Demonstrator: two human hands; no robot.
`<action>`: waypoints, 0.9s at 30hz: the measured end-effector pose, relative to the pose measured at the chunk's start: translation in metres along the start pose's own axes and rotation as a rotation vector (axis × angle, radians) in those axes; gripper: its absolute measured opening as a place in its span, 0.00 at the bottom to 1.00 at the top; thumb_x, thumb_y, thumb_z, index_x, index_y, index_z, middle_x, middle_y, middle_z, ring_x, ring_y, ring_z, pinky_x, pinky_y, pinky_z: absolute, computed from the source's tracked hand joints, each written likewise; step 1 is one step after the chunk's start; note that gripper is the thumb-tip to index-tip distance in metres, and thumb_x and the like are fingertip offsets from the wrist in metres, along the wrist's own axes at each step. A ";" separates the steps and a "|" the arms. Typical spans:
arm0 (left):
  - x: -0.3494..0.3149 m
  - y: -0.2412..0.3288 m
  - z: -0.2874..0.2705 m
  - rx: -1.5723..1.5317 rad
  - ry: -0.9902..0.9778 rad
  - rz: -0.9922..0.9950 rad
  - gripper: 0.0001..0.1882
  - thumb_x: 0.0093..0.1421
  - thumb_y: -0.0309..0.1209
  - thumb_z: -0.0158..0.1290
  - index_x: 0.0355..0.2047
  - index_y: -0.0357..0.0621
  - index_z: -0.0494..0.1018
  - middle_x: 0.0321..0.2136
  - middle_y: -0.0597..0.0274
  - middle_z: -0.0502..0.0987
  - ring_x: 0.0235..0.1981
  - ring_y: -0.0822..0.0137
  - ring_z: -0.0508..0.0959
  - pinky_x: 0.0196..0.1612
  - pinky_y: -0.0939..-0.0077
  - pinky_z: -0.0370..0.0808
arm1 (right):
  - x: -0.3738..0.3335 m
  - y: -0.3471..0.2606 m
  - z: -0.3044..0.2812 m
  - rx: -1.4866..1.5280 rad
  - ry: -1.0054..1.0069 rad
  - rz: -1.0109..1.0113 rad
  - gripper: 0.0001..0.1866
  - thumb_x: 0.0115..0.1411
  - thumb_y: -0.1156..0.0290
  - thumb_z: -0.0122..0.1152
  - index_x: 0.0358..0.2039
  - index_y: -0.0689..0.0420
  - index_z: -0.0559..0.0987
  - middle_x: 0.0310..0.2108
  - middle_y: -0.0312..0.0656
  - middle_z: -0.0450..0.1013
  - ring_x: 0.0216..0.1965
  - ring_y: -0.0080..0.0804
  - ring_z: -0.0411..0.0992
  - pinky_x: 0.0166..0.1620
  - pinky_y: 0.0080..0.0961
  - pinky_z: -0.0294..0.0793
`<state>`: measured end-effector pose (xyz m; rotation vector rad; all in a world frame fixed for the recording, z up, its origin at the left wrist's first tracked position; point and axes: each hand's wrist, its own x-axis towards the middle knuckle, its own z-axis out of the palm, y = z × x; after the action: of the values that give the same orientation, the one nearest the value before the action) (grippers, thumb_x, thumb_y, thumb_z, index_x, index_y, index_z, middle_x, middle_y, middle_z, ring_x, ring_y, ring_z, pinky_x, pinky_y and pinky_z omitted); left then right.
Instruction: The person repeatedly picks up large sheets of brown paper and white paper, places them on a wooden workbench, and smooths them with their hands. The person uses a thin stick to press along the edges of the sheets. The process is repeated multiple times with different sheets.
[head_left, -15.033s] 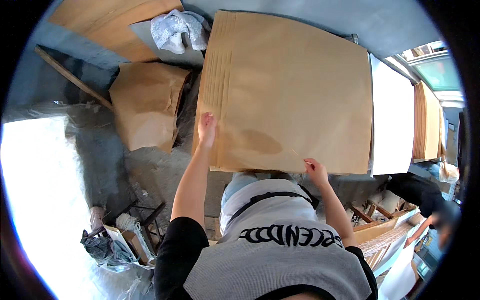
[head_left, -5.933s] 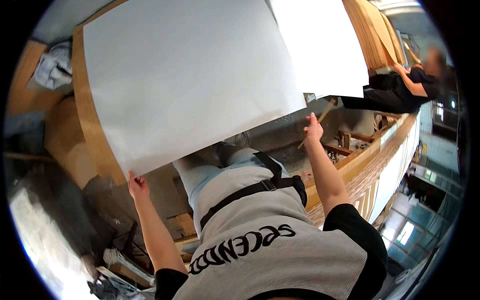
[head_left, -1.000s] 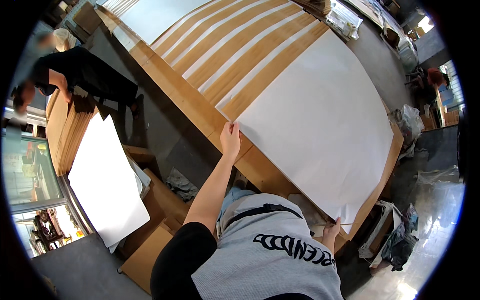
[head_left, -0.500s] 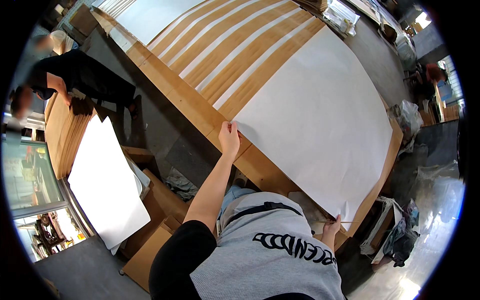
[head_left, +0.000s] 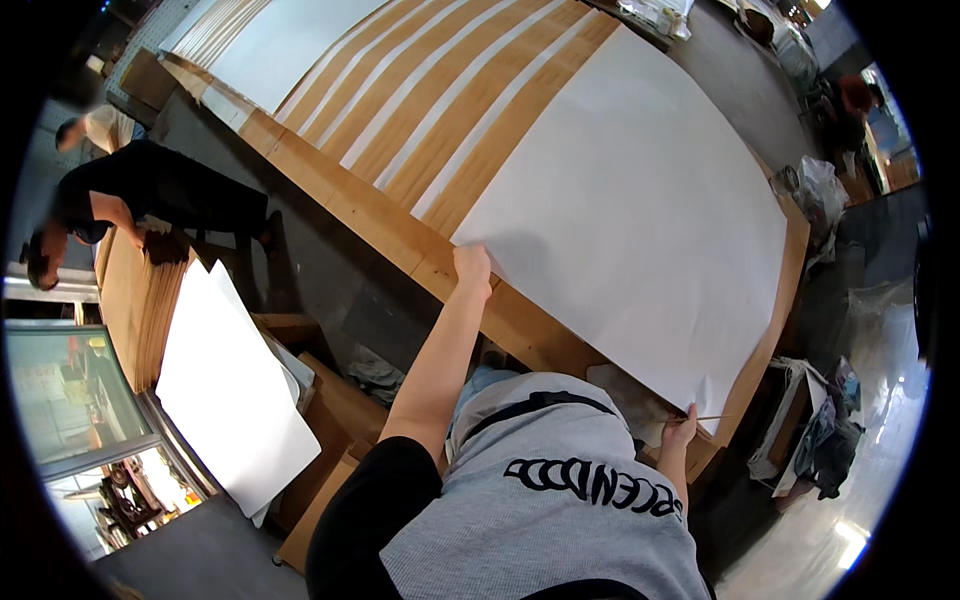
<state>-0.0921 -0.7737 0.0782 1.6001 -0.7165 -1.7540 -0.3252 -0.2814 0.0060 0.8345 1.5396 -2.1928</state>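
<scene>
A large white sheet (head_left: 640, 220), paper or thin card, lies across the right part of a long wooden table. My left hand (head_left: 473, 268) is closed at the sheet's near left edge, knuckles up, and its fingertips are hidden. At the near right corner my right hand (head_left: 679, 430) pinches the sheet, which creases upward there. A thin brown stick (head_left: 714, 416) juts out beside the right fingers; whether they grip it too, I cannot tell. Left of the sheet, brown strips (head_left: 465, 192) alternate with white bands in a staggered row.
The table's wooden edge (head_left: 395, 240) runs diagonally before me. At left, a person in black (head_left: 170, 190) bends over a stack of brown board (head_left: 140, 310), beside bright white sheets (head_left: 225, 400). Cardboard boxes (head_left: 335, 420) stand low at left. Bundled cloth and plastic (head_left: 835, 440) lie at right.
My left hand has shifted slightly along the sheet's near edge, away from its left corner. The right hand keeps its hold at the near corner. The whole view has turned a little.
</scene>
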 end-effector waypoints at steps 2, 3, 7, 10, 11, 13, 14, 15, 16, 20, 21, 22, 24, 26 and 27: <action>-0.004 0.003 0.000 -0.108 0.010 -0.024 0.07 0.48 0.24 0.41 0.24 0.31 0.67 0.21 0.63 0.67 0.23 0.70 0.65 0.26 0.72 0.62 | 0.002 0.005 -0.004 0.027 -0.048 -0.024 0.13 0.55 0.66 0.50 0.39 0.59 0.69 0.37 0.39 0.68 0.39 0.32 0.66 0.43 0.29 0.66; -0.007 0.006 0.002 -0.124 0.000 -0.026 0.07 0.48 0.24 0.41 0.24 0.33 0.68 0.21 0.63 0.68 0.22 0.71 0.65 0.25 0.73 0.62 | -0.002 0.006 -0.004 0.028 -0.036 -0.025 0.14 0.56 0.67 0.49 0.41 0.60 0.68 0.39 0.40 0.68 0.40 0.34 0.66 0.44 0.29 0.66; 0.010 -0.002 -0.010 -0.058 -0.104 -0.037 0.08 0.47 0.25 0.48 0.29 0.38 0.70 0.28 0.59 0.72 0.32 0.67 0.71 0.33 0.68 0.68 | -0.019 0.000 0.015 0.062 -0.015 0.024 0.16 0.57 0.68 0.47 0.44 0.61 0.66 0.42 0.42 0.66 0.43 0.36 0.65 0.47 0.31 0.65; -0.014 -0.003 -0.018 -0.024 -0.166 -0.031 0.07 0.46 0.26 0.51 0.28 0.40 0.70 0.25 0.63 0.71 0.27 0.69 0.69 0.30 0.69 0.67 | -0.031 -0.002 0.027 0.049 0.031 -0.019 0.15 0.54 0.69 0.50 0.42 0.60 0.68 0.40 0.40 0.67 0.42 0.34 0.65 0.46 0.29 0.65; -0.024 -0.007 -0.012 -0.017 -0.102 -0.096 0.06 0.51 0.27 0.50 0.30 0.39 0.69 0.27 0.62 0.70 0.28 0.69 0.69 0.31 0.69 0.67 | -0.013 0.004 0.012 0.060 0.009 -0.048 0.14 0.54 0.69 0.51 0.41 0.60 0.68 0.40 0.41 0.67 0.42 0.33 0.65 0.45 0.30 0.65; -0.027 -0.022 -0.014 -0.057 -0.235 -0.130 0.07 0.54 0.26 0.47 0.31 0.35 0.69 0.28 0.59 0.71 0.29 0.67 0.71 0.30 0.70 0.68 | -0.016 0.006 0.024 -0.009 0.042 -0.062 0.16 0.55 0.68 0.51 0.43 0.61 0.66 0.42 0.41 0.66 0.42 0.34 0.64 0.43 0.32 0.65; -0.028 -0.029 -0.006 -0.055 -0.225 -0.197 0.11 0.57 0.28 0.44 0.38 0.32 0.65 0.35 0.56 0.69 0.35 0.62 0.70 0.36 0.65 0.69 | -0.007 0.004 0.015 -0.068 0.031 -0.069 0.17 0.56 0.66 0.50 0.44 0.61 0.65 0.43 0.41 0.65 0.42 0.35 0.64 0.42 0.33 0.65; -0.030 -0.033 0.000 -0.043 -0.210 -0.222 0.12 0.58 0.28 0.43 0.40 0.32 0.64 0.37 0.55 0.68 0.37 0.61 0.69 0.38 0.64 0.68 | -0.008 0.003 0.012 -0.109 0.015 -0.060 0.18 0.56 0.65 0.51 0.44 0.61 0.66 0.41 0.40 0.66 0.39 0.33 0.65 0.38 0.32 0.67; -0.032 -0.034 0.008 -0.036 -0.189 -0.236 0.14 0.58 0.29 0.42 0.42 0.33 0.62 0.40 0.54 0.66 0.39 0.60 0.68 0.41 0.62 0.67 | -0.016 -0.005 0.016 -0.180 0.034 -0.028 0.15 0.56 0.64 0.51 0.39 0.60 0.68 0.33 0.38 0.68 0.30 0.27 0.66 0.28 0.23 0.67; -0.041 -0.030 0.024 0.019 -0.211 -0.267 0.18 0.60 0.30 0.39 0.48 0.33 0.57 0.47 0.51 0.60 0.47 0.56 0.63 0.48 0.55 0.64 | -0.030 -0.020 0.013 -0.163 0.143 0.028 0.10 0.54 0.63 0.54 0.28 0.57 0.68 0.20 0.34 0.65 0.19 0.21 0.63 0.16 0.16 0.58; -0.041 -0.026 0.023 0.022 -0.225 -0.274 0.18 0.60 0.31 0.39 0.48 0.33 0.56 0.47 0.51 0.59 0.47 0.55 0.63 0.49 0.54 0.64 | -0.030 -0.020 0.013 -0.181 0.157 0.021 0.10 0.54 0.63 0.54 0.27 0.56 0.68 0.19 0.33 0.64 0.18 0.20 0.63 0.16 0.15 0.57; -0.040 -0.024 0.022 0.027 -0.220 -0.281 0.18 0.60 0.31 0.39 0.48 0.34 0.56 0.48 0.51 0.59 0.48 0.55 0.62 0.49 0.54 0.63 | -0.030 -0.018 0.012 -0.197 0.172 0.019 0.10 0.54 0.63 0.55 0.26 0.56 0.68 0.19 0.33 0.64 0.17 0.20 0.62 0.15 0.14 0.56; -0.038 -0.019 0.016 0.028 -0.204 -0.287 0.19 0.60 0.31 0.39 0.49 0.34 0.55 0.49 0.51 0.57 0.50 0.55 0.61 0.51 0.53 0.62 | -0.027 -0.012 0.016 -0.231 0.156 0.038 0.10 0.54 0.64 0.55 0.25 0.56 0.68 0.19 0.33 0.64 0.18 0.19 0.62 0.16 0.14 0.56; -0.024 -0.025 0.013 0.030 -0.214 -0.289 0.19 0.60 0.31 0.39 0.49 0.35 0.55 0.49 0.51 0.58 0.50 0.55 0.60 0.51 0.53 0.61 | -0.024 -0.006 0.009 -0.243 0.168 0.060 0.10 0.53 0.63 0.56 0.25 0.56 0.69 0.19 0.32 0.64 0.18 0.19 0.63 0.16 0.15 0.57; -0.020 -0.028 0.012 0.027 -0.218 -0.289 0.19 0.61 0.31 0.39 0.50 0.35 0.55 0.49 0.51 0.58 0.51 0.55 0.60 0.52 0.53 0.61 | -0.019 0.000 0.005 -0.243 0.177 0.072 0.11 0.53 0.63 0.56 0.25 0.56 0.69 0.19 0.32 0.64 0.18 0.19 0.63 0.17 0.15 0.58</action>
<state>-0.1062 -0.7408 0.0714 1.6096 -0.6347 -2.1609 -0.3120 -0.2870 0.0195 1.0073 1.7857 -1.8757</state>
